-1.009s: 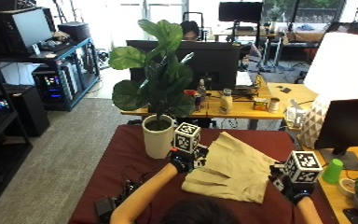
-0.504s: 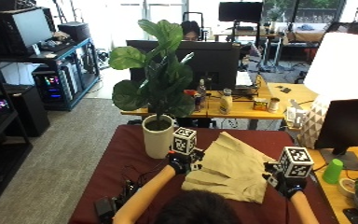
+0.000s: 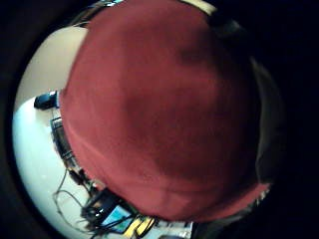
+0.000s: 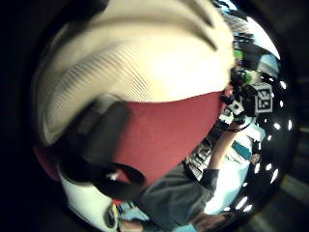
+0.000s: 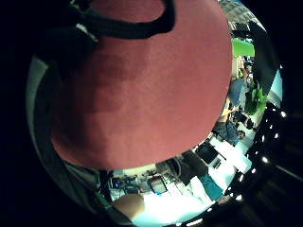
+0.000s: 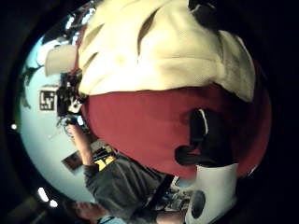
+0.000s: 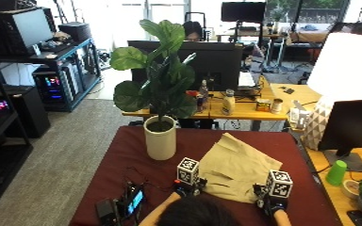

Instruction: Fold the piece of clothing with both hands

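Evidently soft, light knit: beige garment (image 7: 237, 167) lies flat on the red tabletop (image 7: 124, 162), right of the potted plant (image 7: 160, 101). Left hand (image 7: 184, 189) and right hand (image 7: 272, 203) sit at its near corners; whether their fingers grip it I cannot tell. Best hold looks to be those near corners, since the limp cloth will likely sag and crease when lifted.

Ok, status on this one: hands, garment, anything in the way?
Left hand and right hand at the near edge of the beige garment; grip not visible. Garment lies on the red tablecloth, partly folded. White plant pot beside it, apart.
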{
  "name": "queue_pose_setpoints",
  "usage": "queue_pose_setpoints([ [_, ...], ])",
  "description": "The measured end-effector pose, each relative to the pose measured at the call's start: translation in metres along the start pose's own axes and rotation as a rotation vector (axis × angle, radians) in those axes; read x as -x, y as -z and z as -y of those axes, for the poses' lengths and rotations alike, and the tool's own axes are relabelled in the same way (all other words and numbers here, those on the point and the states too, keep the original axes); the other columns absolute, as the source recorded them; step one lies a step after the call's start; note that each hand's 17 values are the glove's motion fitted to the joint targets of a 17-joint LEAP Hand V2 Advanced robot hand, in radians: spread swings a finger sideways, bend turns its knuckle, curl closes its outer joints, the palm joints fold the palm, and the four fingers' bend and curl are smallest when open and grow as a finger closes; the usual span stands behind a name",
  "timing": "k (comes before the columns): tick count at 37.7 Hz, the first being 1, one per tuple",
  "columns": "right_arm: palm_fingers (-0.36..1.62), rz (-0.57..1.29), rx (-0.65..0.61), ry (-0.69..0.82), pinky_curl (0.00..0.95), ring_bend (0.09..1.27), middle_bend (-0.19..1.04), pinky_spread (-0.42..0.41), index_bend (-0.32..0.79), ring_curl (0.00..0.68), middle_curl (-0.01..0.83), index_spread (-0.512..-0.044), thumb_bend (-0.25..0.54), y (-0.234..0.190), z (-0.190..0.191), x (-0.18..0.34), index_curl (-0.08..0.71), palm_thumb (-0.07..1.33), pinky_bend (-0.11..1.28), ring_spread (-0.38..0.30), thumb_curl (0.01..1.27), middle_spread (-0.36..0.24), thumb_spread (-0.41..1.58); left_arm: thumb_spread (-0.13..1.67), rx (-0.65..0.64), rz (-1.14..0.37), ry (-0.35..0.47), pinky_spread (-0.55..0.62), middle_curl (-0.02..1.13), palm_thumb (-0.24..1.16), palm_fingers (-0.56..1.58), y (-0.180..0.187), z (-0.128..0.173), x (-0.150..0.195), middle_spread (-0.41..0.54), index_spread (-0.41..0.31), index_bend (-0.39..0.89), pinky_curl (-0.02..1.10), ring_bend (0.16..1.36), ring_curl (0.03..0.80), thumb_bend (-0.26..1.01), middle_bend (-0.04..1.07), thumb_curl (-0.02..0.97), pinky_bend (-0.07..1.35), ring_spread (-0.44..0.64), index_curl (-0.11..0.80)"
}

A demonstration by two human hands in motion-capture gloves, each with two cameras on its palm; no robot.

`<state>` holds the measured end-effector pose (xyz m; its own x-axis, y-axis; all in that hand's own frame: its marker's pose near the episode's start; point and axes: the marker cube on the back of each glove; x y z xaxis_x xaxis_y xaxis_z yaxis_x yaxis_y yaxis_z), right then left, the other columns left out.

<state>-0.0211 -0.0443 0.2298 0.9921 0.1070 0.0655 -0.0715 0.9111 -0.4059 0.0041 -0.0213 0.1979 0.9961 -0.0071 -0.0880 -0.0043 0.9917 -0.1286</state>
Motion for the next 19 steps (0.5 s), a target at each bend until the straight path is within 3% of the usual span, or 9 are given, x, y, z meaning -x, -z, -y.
queue_pose_setpoints([
  [2, 0.48, -0.005, -0.057, 0.000, 0.343, 0.44, 0.16, 0.190, 0.14, 0.300, 0.292, -0.374, 0.261, -0.001, 0.003, 0.001, 0.215, 0.74, 0.56, 0.003, 0.27, -0.075, 1.13, 1.13, -0.095, 0.054, -0.004, 0.20, 0.24, 0.24, 0.40, 0.000, 0.002, -0.001, 0.024, -0.126, 0.34, 0.30, 0.53, 0.263, 0.03, 0.23, 0.199, 0.41, 0.13, 0.307],
  [3, 0.57, -0.018, -0.087, 0.006, 0.341, 0.45, 0.19, 0.158, 0.15, 0.302, 0.301, -0.373, 0.271, 0.001, 0.002, 0.003, 0.220, 0.77, 0.55, -0.011, 0.28, -0.089, 1.13, 1.15, -0.139, 0.084, -0.014, 0.15, 0.23, 0.26, 0.51, 0.001, 0.002, -0.002, -0.009, -0.141, 0.35, 0.29, 0.52, 0.245, 0.03, 0.22, 0.203, 0.43, 0.09, 0.309],
  [4, 0.59, -0.039, -0.119, 0.015, 0.334, 0.46, 0.19, 0.146, 0.16, 0.295, 0.298, -0.373, 0.270, 0.002, 0.001, 0.005, 0.222, 0.78, 0.55, -0.017, 0.29, -0.092, 1.12, 1.17, -0.178, 0.114, -0.031, 0.12, 0.23, 0.28, 0.54, 0.002, 0.002, -0.005, -0.028, -0.148, 0.34, 0.28, 0.52, 0.240, 0.04, 0.20, 0.203, 0.42, 0.06, 0.312],
  [5, 0.53, -0.064, -0.150, 0.024, 0.334, 0.44, 0.17, 0.167, 0.13, 0.291, 0.295, -0.375, 0.257, 0.003, 0.000, 0.007, 0.218, 0.78, 0.55, -0.011, 0.29, -0.087, 1.12, 1.15, -0.207, 0.142, -0.054, 0.19, 0.23, 0.25, 0.35, 0.002, 0.002, -0.008, -0.004, -0.136, 0.29, 0.27, 0.50, 0.234, 0.01, 0.18, 0.199, 0.38, 0.11, 0.302],
  [6, 0.76, -0.092, -0.177, 0.035, 0.359, 0.50, 0.22, 0.055, 0.16, 0.324, 0.317, -0.365, 0.268, 0.004, -0.001, 0.008, 0.237, 0.81, 0.59, -0.050, 0.30, -0.112, 1.12, 1.20, -0.223, 0.168, -0.080, 0.01, 0.29, 0.31, 0.73, 0.002, 0.001, -0.011, -0.075, -0.172, 0.35, 0.34, 0.54, 0.283, 0.06, 0.24, 0.211, 0.48, -0.02, 0.338],
  [7, 0.78, -0.117, -0.196, 0.048, 0.336, 0.49, 0.20, 0.035, 0.14, 0.302, 0.310, -0.365, 0.264, 0.006, -0.004, 0.009, 0.221, 0.82, 0.58, -0.057, 0.31, -0.117, 1.11, 1.23, -0.222, 0.193, -0.102, -0.05, 0.27, 0.35, 0.87, 0.001, 0.001, -0.013, -0.103, -0.185, 0.35, 0.31, 0.52, 0.257, 0.08, 0.26, 0.215, 0.46, -0.07, 0.334],
  [12, 1.09, -0.143, -0.147, 0.129, 0.354, 0.55, 0.25, -0.153, 0.11, 0.338, 0.352, -0.335, 0.264, 0.016, -0.033, 0.018, 0.224, 0.89, 0.60, -0.143, 0.34, -0.149, 1.09, 1.32, -0.117, 0.287, -0.137, -0.19, 0.32, 0.40, 1.03, -0.020, 0.023, 0.005, -0.188, -0.235, 0.34, 0.33, 0.49, 0.287, 0.10, 0.29, 0.216, 0.42, -0.20, 0.365],
  [19, 1.14, -0.121, -0.016, 0.231, 0.400, 0.60, 0.31, -0.237, 0.09, 0.400, 0.404, -0.305, 0.259, 0.066, -0.099, 0.035, 0.246, 0.95, 0.60, -0.194, 0.37, -0.174, 1.11, 1.43, 0.038, 0.068, -0.273, -0.26, 0.40, 0.43, 1.11, 0.038, -0.030, 0.004, -0.254, -0.272, 0.28, 0.34, 0.48, 0.336, 0.12, 0.34, 0.202, 0.30, -0.29, 0.394],
])
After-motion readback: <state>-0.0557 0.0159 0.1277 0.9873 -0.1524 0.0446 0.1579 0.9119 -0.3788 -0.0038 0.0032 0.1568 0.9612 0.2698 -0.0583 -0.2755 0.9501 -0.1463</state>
